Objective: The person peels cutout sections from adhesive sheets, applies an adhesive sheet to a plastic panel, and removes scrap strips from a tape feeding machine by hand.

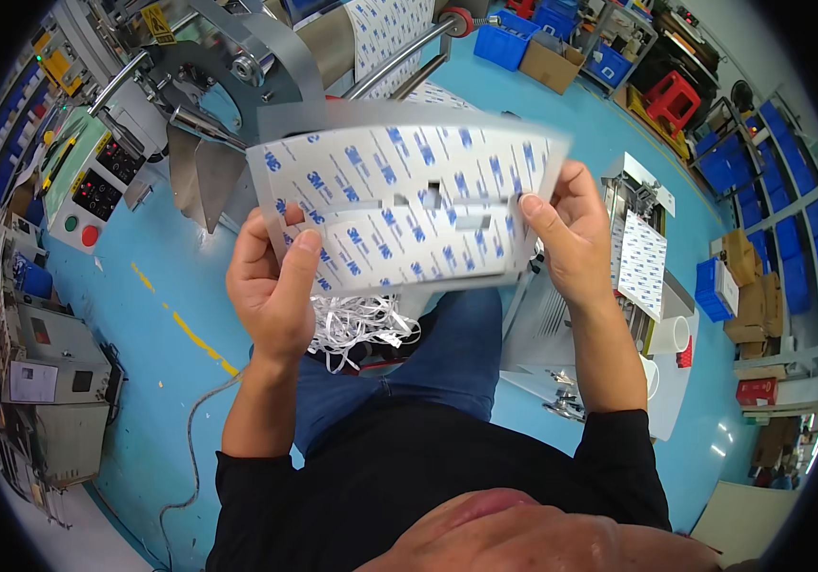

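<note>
Blue floor (137, 419) lies beneath left hand (273, 281) and right hand (575, 236), gripping a white sheet (375, 172) (blue lettering repeats).

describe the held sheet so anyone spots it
Start at the person's blue jeans. Above them in the picture, the left hand and right hand grip a white, blue-printed sheet. Unlike the similar sheet at right, it shows rectangular openings.

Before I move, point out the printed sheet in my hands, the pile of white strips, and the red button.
Printed sheet (414, 232): head view, middle of its face.
White strips (359, 324): head view, middle of the pile.
Red button (90, 235): head view, its round face.
</note>
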Motion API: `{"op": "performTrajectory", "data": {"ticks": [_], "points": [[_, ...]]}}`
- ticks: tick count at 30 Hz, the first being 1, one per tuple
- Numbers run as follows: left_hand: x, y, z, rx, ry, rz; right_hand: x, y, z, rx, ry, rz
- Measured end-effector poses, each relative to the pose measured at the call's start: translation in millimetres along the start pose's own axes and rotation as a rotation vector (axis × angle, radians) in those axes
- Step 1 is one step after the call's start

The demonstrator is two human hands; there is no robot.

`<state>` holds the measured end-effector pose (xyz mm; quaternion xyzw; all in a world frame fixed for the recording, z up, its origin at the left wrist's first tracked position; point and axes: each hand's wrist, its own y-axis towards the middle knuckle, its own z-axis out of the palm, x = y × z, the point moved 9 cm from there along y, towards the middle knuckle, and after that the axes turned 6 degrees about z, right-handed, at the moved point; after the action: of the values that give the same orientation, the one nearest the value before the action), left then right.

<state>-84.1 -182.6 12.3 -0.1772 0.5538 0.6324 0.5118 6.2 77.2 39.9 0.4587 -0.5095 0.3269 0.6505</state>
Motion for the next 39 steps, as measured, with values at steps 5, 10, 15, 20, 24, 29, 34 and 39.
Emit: {"op": "performTrajectory", "data": {"ticks": [5, 10, 15, 20, 24, 29, 34, 39], "points": [[-14, 12, 20, -0.079, -0.021, 0.139, -8, -1, -2, 0.031, 0.052, 0.145], [0, 21, 32, 0.055, -0.074, -0.069, -1, -3, -14, -0.017, 0.087, 0.124], [10, 19, 41, 0.186, -0.044, -0.18, 3, -2, -22, -0.059, 0.088, 0.071], [7, 20, 46, 0.198, -0.017, -0.16, -1, -1, -27, -0.094, 0.076, 0.104], [6, 20, 47, 0.187, -0.001, -0.164, -1, -2, -31, -0.132, -0.011, 0.095], [7, 19, 46, 0.177, -0.02, -0.166, -3, -1, -34, -0.129, -0.03, 0.088], [7, 19, 45, 0.153, -0.068, -0.153, 3, -1, -30, -0.109, -0.072, 0.095], [5, 21, 42, 0.144, -0.135, -0.157, 7, 0, -31, -0.11, -0.112, 0.074]]}}
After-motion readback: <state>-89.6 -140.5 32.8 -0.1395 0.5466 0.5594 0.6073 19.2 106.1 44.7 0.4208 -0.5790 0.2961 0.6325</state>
